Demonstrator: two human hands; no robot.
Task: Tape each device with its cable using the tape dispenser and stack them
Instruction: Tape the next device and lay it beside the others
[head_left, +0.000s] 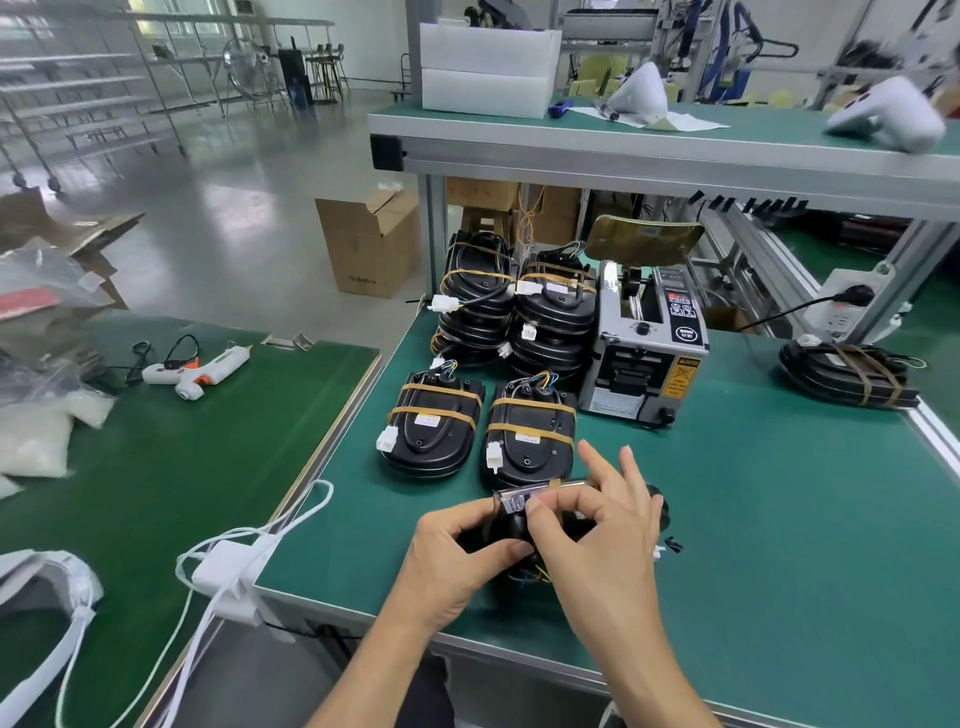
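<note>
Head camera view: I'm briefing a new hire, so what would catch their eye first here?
Likely the two hands, left hand and right hand, working a tape strip onto a black device at the green bench's near edge. Behind them sit taped black devices in stacks, with the grey tape dispenser to their right.

tape dispenser (642, 347) right of device stacks (514, 306)

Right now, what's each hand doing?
Left hand: grips the black device.
Right hand: pinches tape onto the device.
</note>
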